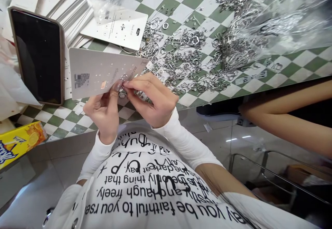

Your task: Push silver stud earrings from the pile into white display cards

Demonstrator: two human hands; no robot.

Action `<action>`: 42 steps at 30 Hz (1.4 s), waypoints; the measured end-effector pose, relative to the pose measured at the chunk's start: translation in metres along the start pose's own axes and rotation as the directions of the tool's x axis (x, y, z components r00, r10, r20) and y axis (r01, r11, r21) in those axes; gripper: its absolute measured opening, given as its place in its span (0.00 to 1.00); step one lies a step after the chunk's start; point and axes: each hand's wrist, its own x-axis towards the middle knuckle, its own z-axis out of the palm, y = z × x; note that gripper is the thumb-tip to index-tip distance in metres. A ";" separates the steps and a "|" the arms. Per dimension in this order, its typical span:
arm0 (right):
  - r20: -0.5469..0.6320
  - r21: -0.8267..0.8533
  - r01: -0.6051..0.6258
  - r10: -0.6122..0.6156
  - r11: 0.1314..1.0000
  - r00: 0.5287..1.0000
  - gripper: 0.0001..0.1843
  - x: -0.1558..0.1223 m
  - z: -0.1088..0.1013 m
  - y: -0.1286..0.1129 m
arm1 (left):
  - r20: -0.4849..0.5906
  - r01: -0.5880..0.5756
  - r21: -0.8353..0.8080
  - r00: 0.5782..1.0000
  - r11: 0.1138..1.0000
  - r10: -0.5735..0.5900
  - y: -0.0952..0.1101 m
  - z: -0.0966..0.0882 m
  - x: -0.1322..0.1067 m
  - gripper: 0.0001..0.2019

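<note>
My left hand point(105, 110) grips a white punched display card point(98, 72) by its lower edge, thumb pressed on the card face. My right hand point(153, 97) is closed in a pinch at the card's right lower edge, holding a small silver ring earring point(122, 93) against it. Both hands hover just over the table's near edge, above my printed white shirt. A wide heap of silver earrings point(197, 46) lies on the green-and-white checked table point(62, 116) right behind my right hand.
A dark phone point(38, 54) lies at the left. Stacks of blank cards point(62, 4) and one loose card point(119, 30) sit behind it. Clear plastic bags point(282, 18) cover the far right. A yellow carton point(18, 142) sits low left. Another person's arm point(285, 118) is at right.
</note>
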 end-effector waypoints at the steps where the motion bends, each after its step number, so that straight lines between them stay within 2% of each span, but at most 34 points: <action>1: -0.013 -0.008 0.012 -0.012 1.000 1.000 0.07 0.000 0.001 0.000 | -0.003 0.024 -0.005 1.000 1.000 -0.024 0.002 0.000 0.000 0.02; 5: -0.053 0.015 -0.004 0.005 1.000 0.999 0.09 -0.001 0.002 0.001 | -0.005 0.084 -0.041 0.996 0.996 -0.084 0.006 0.001 0.001 0.04; 11: -0.057 0.075 -0.045 0.049 0.996 0.997 0.08 0.000 0.001 0.000 | 0.060 0.079 0.007 0.995 0.997 -0.079 0.004 0.000 0.002 0.02; 16: -0.058 0.051 -0.058 0.061 0.997 0.996 0.09 0.000 -0.001 -0.001 | 0.124 0.014 0.153 0.992 0.988 -0.034 0.006 -0.002 0.003 0.21; 19: -0.035 0.044 -0.067 0.069 0.997 0.997 0.11 0.000 -0.002 -0.001 | 0.123 -0.014 0.188 0.992 0.982 -0.010 0.008 -0.001 0.004 0.28; 26: -0.018 0.017 -0.049 0.050 0.999 0.999 0.08 0.001 0.001 0.001 | 0.125 -0.027 0.206 0.992 0.978 0.002 0.009 -0.002 0.004 0.28; 33: -0.048 0.111 -0.124 0.130 0.986 0.990 0.12 -0.001 -0.003 0.002 | 0.142 0.030 0.178 0.988 0.984 -0.056 0.015 0.001 0.005 0.28; 37: -0.061 0.135 -0.118 0.127 0.984 0.990 0.11 -0.003 -0.003 0.002 | 0.188 0.006 0.190 0.981 0.982 -0.042 0.014 0.000 0.004 0.28; 42: -0.030 0.107 -0.153 0.157 0.982 0.987 0.08 0.001 -0.002 -0.001 | 0.180 -0.083 0.224 0.983 0.971 0.042 0.009 -0.002 0.002 0.27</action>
